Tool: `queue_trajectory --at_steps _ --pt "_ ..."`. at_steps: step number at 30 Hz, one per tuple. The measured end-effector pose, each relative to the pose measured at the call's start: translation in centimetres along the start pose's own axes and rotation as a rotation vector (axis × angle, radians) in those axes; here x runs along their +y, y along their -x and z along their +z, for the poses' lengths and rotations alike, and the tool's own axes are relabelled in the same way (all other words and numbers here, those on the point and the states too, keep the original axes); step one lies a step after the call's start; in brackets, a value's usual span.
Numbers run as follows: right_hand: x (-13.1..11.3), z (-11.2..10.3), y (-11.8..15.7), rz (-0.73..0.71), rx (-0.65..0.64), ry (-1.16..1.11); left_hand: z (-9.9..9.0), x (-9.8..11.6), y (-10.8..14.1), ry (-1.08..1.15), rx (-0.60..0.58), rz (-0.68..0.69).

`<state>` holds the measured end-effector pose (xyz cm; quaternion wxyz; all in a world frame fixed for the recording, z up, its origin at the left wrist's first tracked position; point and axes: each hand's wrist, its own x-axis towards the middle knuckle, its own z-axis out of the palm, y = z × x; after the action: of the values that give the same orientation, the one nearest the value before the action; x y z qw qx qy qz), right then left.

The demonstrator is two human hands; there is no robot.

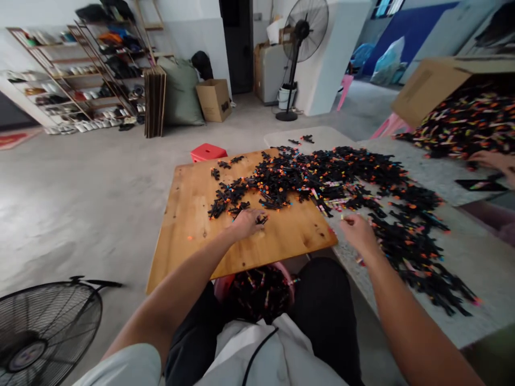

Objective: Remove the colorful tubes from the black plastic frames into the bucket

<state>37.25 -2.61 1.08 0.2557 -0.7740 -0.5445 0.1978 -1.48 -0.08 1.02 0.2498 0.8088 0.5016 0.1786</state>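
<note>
Left grip [246, 224]: clamped on black toy [262, 219], three o'clock. Right grip [358, 229]: pinched on small yellow piece [343, 217], ten o'clock, kind unclear. Toy pile [281, 177]: on counter [289, 236], left grip's one o'clock. Steady toy first; pinch lightly.

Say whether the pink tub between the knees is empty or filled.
Filled, at least partly: dark pieces lie inside the pink tub; their depth is hidden.
</note>
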Motion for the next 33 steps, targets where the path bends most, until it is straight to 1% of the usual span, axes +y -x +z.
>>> queue_trajectory --at_steps 1,2,3,4,5,7,8,9,11,12,14,17,20,25,33 --pt "-0.9 0.8 1.3 -0.011 -0.017 -0.23 0.3 0.2 0.2 0.071 0.025 -0.027" --pt "-1.9 1.7 2.8 -0.014 -0.075 -0.455 0.7 0.6 0.4 0.189 0.058 -0.065" --pt "-3.0 2.7 4.5 -0.013 -0.13 -0.674 1.0 1.0 0.6 0.35 0.094 -0.11" --pt "-4.2 3.7 6.2 -0.015 -0.22 -0.852 1.4 1.6 0.7 0.543 0.132 -0.156" --pt "-5.3 4.7 7.7 -0.014 -0.285 -0.979 1.7 2.2 0.9 0.744 0.168 -0.196" --pt "-7.4 6.4 10.4 -0.011 -0.371 -1.124 2.3 3.6 1.0 1.078 0.258 -0.25" --pt "-8.2 7.1 11.4 -0.008 -0.392 -1.168 2.5 4.3 1.1 1.199 0.315 -0.267" --pt "-8.9 7.6 12.2 -0.005 -0.404 -1.201 2.7 5.0 1.1 1.289 0.373 -0.28" --pt "-9.8 8.4 13.2 -0.003 -0.413 -1.251 3.1 6.4 1.2 1.4 0.481 -0.306" --pt "-10.1 8.7 13.4 -0.003 -0.409 -1.263 3.3 7.0 1.3 1.438 0.515 -0.317" --pt "-10.5 9.0 13.6 -0.005 -0.396 -1.263 3.5 8.1 1.5 1.502 0.546 -0.324" --pt "-10.7 9.0 13.6 -0.002 -0.374 -1.246 3.6 9.5 2.0 1.559 0.553 -0.321" --pt "-10.8 8.8 13.6 -0.01 -0.351 -1.236 3.4 10.4 2.3 1.566 0.551 -0.32" --pt "-11.1 8.2 13.7 -0.016 -0.344 -1.232 3.4 10.6 2.4 1.552 0.554 -0.308" --pt "-12.0 7.6 13.9 0.075 -0.349 -1.261 3.9 10.3 2.5 1.475 0.58 -0.29"
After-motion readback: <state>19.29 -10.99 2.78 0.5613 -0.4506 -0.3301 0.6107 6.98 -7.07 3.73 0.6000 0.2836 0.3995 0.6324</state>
